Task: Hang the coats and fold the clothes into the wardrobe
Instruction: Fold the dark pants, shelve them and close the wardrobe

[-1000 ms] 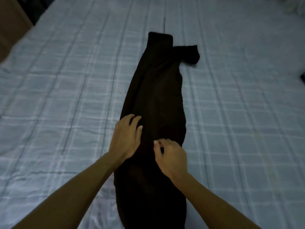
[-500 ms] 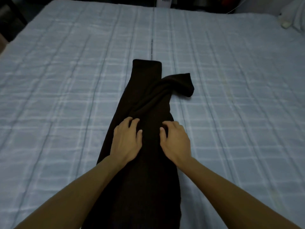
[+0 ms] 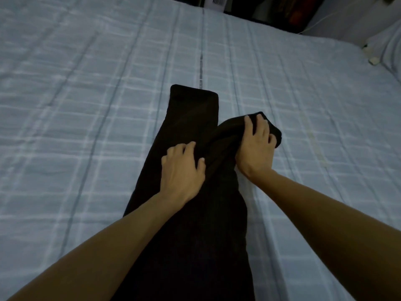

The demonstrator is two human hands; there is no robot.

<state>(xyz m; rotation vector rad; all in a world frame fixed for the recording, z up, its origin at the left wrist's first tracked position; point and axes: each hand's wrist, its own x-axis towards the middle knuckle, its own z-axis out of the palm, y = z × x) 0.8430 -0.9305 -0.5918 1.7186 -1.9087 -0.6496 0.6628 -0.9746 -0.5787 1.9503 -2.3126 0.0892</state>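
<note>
A long black garment (image 3: 191, 118) lies lengthwise down the middle of the bed, folded narrow, its far end squared off. One twisted end of it sticks out to the right. My right hand (image 3: 255, 146) lies on that twisted end with its fingers curled over the cloth. My left hand (image 3: 183, 172) rests flat on the middle of the garment, fingers spread, pressing it down. Both forearms reach in from the bottom of the view.
The bed is covered with a light blue checked sheet (image 3: 86, 105). A white pillow (image 3: 388, 48) and a small white object (image 3: 373, 60) lie at the far right. Dark furniture and a white vented appliance (image 3: 217, 2) stand beyond the bed's far edge.
Both hands moved up the garment. My right hand went from the middle out to the twisted end on the right and closed over it. The view shifted closer.
</note>
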